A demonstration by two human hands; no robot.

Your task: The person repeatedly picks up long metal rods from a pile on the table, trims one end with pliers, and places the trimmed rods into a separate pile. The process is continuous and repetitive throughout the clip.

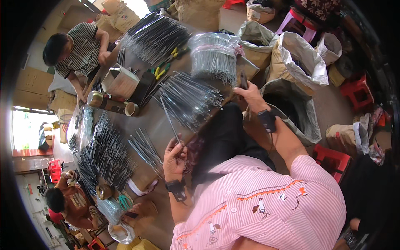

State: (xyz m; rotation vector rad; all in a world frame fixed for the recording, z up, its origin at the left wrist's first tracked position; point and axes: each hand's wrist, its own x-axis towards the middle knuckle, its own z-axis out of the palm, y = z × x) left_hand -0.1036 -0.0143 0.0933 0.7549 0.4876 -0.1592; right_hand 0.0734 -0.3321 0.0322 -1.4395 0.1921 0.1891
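While sacks (pixel 296 58) flank the table (pixel 143 121), left hand (pixel 175 158) grips rod (pixel 168 116), right hand (pixel 252 96) dark object (pixel 243 79).

Left of centre, a brownish metallic cylindrical flask (pixel 107 102) lies on its side on the table (pixel 143 120), near an open whitish box (pixel 121 83). A red plastic stool (pixel 357 95) stands at the right; a brown white-lined sack (pixel 307 68) gapes open upper right. A co-worker in a striped shirt (pixel 79 49) occupies the upper left.
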